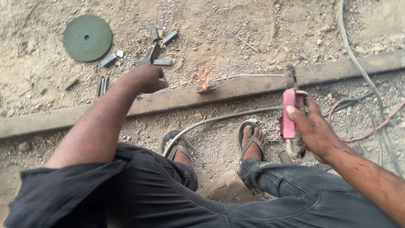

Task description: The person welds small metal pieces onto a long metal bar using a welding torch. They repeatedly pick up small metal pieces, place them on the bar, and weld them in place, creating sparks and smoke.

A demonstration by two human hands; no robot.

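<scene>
Clenched in the right hand (314, 131), a red welding holder (289, 114), rod (249, 76) meeting a glowing small piece (205, 88) on the long bar (236, 90) at centre frame; left hand (145, 79) loosely curled, holding nothing, more cut pieces (154, 52) unwelded at upper left.

Nothing packaged, labelled or on screen here

From twelve o'clock right round the dial, no package, label, sign or screen shows anywhere in view.
</scene>
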